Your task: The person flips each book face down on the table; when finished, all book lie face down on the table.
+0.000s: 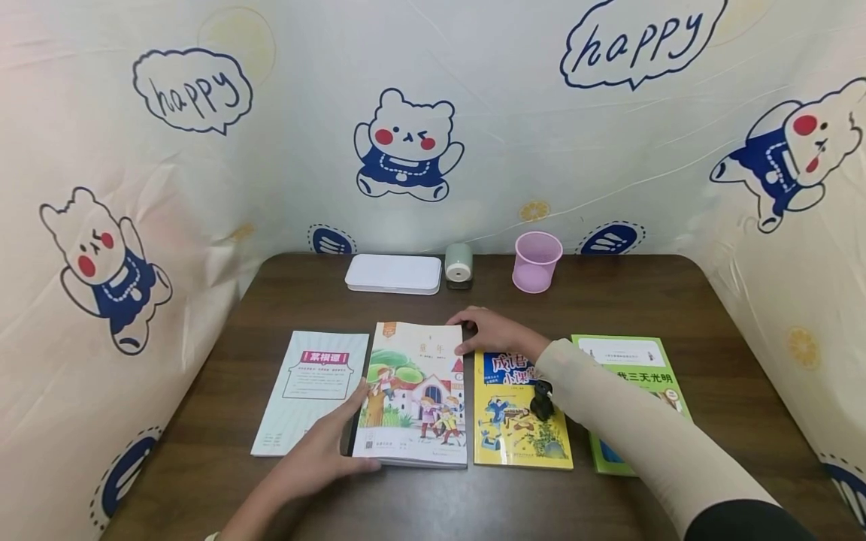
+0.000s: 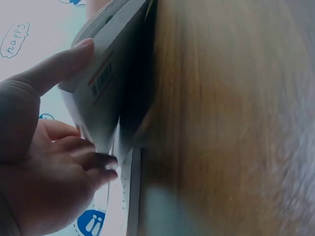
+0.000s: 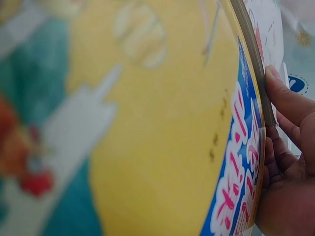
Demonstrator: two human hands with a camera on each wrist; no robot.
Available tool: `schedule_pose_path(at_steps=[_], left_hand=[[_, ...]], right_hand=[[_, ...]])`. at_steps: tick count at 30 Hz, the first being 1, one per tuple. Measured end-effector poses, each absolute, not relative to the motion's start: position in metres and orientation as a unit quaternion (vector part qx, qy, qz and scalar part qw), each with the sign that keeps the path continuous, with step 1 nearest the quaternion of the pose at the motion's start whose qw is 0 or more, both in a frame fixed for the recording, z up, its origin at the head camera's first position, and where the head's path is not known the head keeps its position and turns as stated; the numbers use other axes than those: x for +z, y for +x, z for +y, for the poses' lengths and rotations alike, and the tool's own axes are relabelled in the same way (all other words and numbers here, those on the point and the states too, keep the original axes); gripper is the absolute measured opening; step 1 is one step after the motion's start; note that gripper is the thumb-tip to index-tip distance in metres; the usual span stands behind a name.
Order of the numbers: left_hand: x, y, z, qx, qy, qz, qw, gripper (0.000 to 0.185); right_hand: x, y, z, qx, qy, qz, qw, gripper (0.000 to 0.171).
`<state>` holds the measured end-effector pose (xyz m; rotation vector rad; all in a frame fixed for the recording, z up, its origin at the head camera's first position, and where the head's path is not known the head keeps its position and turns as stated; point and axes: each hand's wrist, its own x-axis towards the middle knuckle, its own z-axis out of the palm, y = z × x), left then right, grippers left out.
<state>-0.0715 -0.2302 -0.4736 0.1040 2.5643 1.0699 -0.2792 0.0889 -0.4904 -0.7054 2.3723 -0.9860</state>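
Note:
A storybook with a white, illustrated cover [image 1: 413,443] is between both hands near the middle of the table. My left hand [image 1: 314,454] grips it by the left edge; in the left wrist view the thumb [image 2: 81,51] lies along the book [image 2: 106,81], which tilts up off the wood, and the fingers are beneath. At its upper right corner my right hand [image 1: 497,330] pinches the book. To its left lies a pale blue book [image 1: 307,421], to its right a yellow book [image 1: 510,428], partly under the right forearm. The yellow cover [image 3: 167,147] fills most of the right wrist view.
Farther right, a green book [image 1: 609,458] is partly hidden by the right sleeve [image 1: 629,421]. Along the back of the brown table [image 1: 284,293] stand a white flat case [image 1: 394,273], a grey-green pencil sharpener [image 1: 458,259] and a pink cup [image 1: 534,267], before a printed curtain.

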Motion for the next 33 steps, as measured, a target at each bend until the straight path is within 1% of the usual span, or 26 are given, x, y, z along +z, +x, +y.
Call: schedule_pose_path(at_steps=[9, 13, 20, 27, 33], left_hand=[[-0.47, -0.068, -0.226, 0.487, 0.014, 0.854, 0.181, 0.125], [-0.468, -0.067, -0.223, 0.543, 0.006, 0.823, 0.169, 0.124], [-0.468, -0.063, -0.217, 0.636, 0.032, 0.758, 0.14, 0.118], [-0.466, -0.062, -0.211, 0.668, 0.031, 0.73, 0.142, 0.114], [-0.461, -0.06, -0.209, 0.665, 0.033, 0.735, 0.128, 0.111]], right_hand=[[-0.491, -0.281, 0.089, -0.357, -0.262, 0.866, 0.232, 0.054], [-0.492, -0.281, 0.089, -0.359, -0.26, 0.866, 0.233, 0.053], [-0.493, -0.282, 0.087, -0.361, -0.252, 0.867, 0.235, 0.053], [-0.493, -0.281, 0.086, -0.358, -0.259, 0.868, 0.225, 0.052], [-0.495, -0.281, 0.086, -0.34, -0.27, 0.875, 0.212, 0.056]])
